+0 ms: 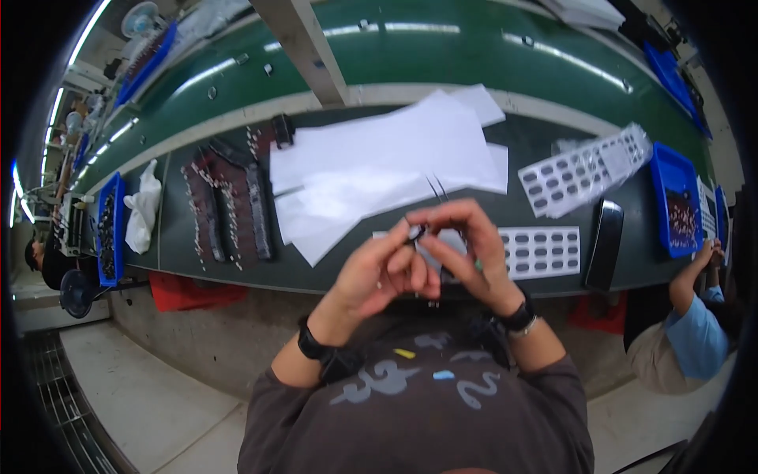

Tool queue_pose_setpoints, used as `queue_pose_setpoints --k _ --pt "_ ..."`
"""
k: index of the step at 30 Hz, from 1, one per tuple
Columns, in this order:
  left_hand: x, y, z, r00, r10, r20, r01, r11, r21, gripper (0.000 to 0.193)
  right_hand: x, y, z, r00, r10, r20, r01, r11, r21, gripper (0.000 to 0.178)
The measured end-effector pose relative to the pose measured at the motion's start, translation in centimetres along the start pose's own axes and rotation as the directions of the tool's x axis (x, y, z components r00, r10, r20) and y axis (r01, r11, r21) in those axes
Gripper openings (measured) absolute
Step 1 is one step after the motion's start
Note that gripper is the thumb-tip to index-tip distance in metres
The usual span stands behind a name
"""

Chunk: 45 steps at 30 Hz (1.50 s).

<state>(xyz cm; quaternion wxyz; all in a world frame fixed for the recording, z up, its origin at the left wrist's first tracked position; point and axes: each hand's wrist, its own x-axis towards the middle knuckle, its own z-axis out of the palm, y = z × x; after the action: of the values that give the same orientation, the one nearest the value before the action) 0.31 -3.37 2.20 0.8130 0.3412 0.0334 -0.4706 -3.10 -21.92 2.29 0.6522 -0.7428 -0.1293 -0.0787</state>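
One dark printed shirt (pixel 418 411) nearest, then black wristbands (pixel 521 316), one per wrist. Left hand (pixel 377 275): thumb and fingertips pinched together on a small dark piece (pixel 416 232), held up between both hands above the table (pixel 172 237). Right hand (pixel 479 241): index tip at that same piece, thumb bent in close; can't tell whether it's clamped on anything. Two thin dark prongs (pixel 437 188) poke out past the right fingers.

White sheet with dark ovals (pixel 541 251) just right of the hands, black oblong case (pixel 606 245) beside it. Further back: overlapping white papers (pixel 387 150), black strips (pixel 259 217) to their left, bagged oval sheets (pixel 584 170) to their right. Blue tray of small parts (pixel 666 162) at right, near a co-worker's light-blue sleeve (pixel 699 336). Farthest: green surface (pixel 458 63) behind a pale rail.
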Motion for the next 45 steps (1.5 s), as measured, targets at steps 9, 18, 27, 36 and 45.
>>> queue_pose_setpoints --k 9,18,27,36,45 --pt "3.6 6.4 3.3 0.958 0.287 0.029 -0.168 0.473 0.865 0.056 -2.6 -0.8 -2.1 0.935 0.168 -0.314 -0.093 0.966 0.239 0.028" --pt "26.7 19.4 -4.9 0.532 0.784 0.320 0.358 -0.551 0.754 0.039 -5.2 1.0 -5.0 0.839 0.409 -0.360 -0.243 0.872 0.425 0.025" --pt "32.7 23.7 -10.3 0.363 0.920 0.146 0.515 -0.328 0.791 0.031 -5.2 0.8 -5.6 0.820 0.491 -0.292 -0.348 0.835 0.427 0.024" --pt "31.9 24.3 -8.3 0.337 0.924 0.181 0.450 -0.326 0.831 0.025 -5.1 1.0 -5.6 0.830 0.451 -0.327 -0.305 0.859 0.412 0.025" --pt "30.0 23.3 -6.3 0.485 0.870 0.092 0.174 -0.199 0.964 0.024 -4.5 1.1 -5.7 0.835 0.434 -0.339 -0.287 0.868 0.405 0.023"
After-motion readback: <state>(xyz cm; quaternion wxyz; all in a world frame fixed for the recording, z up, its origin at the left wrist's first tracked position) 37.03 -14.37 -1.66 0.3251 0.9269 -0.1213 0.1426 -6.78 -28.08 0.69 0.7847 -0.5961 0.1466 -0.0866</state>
